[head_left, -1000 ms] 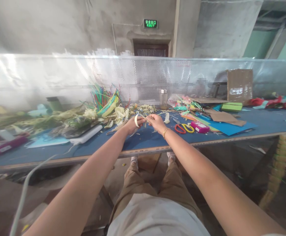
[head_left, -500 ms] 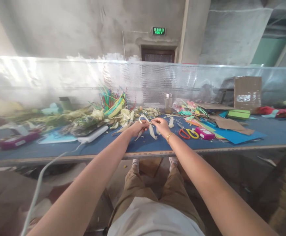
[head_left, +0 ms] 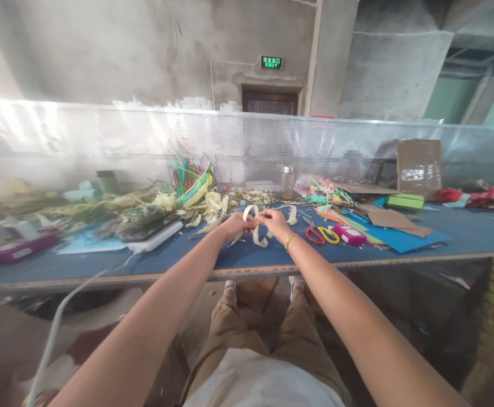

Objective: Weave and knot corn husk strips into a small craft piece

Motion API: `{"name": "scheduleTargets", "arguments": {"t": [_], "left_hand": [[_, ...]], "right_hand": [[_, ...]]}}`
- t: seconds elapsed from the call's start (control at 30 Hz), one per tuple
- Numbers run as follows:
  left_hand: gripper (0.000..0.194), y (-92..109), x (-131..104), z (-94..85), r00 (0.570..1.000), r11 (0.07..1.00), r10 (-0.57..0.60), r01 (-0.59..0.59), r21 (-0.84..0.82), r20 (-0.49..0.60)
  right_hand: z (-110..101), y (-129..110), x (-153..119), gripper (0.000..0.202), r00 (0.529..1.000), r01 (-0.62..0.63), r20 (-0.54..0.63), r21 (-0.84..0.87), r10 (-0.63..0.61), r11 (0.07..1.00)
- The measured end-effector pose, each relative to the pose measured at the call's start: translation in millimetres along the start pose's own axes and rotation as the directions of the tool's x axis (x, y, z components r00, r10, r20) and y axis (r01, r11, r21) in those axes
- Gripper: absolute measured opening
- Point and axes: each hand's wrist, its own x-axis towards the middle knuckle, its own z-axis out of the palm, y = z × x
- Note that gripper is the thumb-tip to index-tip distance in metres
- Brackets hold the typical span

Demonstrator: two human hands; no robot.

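Over the blue table, my left hand (head_left: 235,226) and my right hand (head_left: 273,221) nearly meet, each with its fingers pinched on a pale cream strip (head_left: 260,239). One part of the strip arches up in a loop between the hands, and another part curls below them. Another pale strip end hangs under my left fingers. A gold bracelet (head_left: 290,242) circles my right wrist. Right of that wrist lie red-handled scissors (head_left: 315,236) and yellow-handled scissors (head_left: 330,234).
A magenta box (head_left: 350,234), coloured sheets (head_left: 403,237) and cardboard lie to the right. Behind my hands stand a bottle (head_left: 287,183) and colourful stems (head_left: 190,178). Leafy material (head_left: 132,212) and a white power strip (head_left: 156,236) with its cable are on the left.
The loop between my hands stands rounder, and the hanging part of the strip now curls into a wide curve below my fingers. The whole view has shifted slightly.
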Motion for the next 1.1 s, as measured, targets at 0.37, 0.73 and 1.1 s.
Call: {"name": "scheduleTargets", "arguments": {"t": [0.37,0.73,1.1], "left_hand": [[0.019,3.2,-1.7,-0.4,0.993,1.0,0.016,-0.015,-0.005,0.118],[0.024,5.7,-2.6,3.0,0.994,0.995,0.002,0.008,-0.098,0.109],[0.014,-2.3,3.2,-2.6,0.992,0.999,0.037,-0.038,0.006,0.117]], "right_hand": [[2.3,-2.2,-0.2,0.015,0.999,-0.001,-0.04,0.066,0.004,0.998],[-0.2,-6.7,-1.8,0.014,1.0,0.0,0.001,0.11,0.0,0.994],[-0.4,-9.9,-3.5,0.021,0.999,-0.043,0.011,0.093,0.042,0.995]]}}
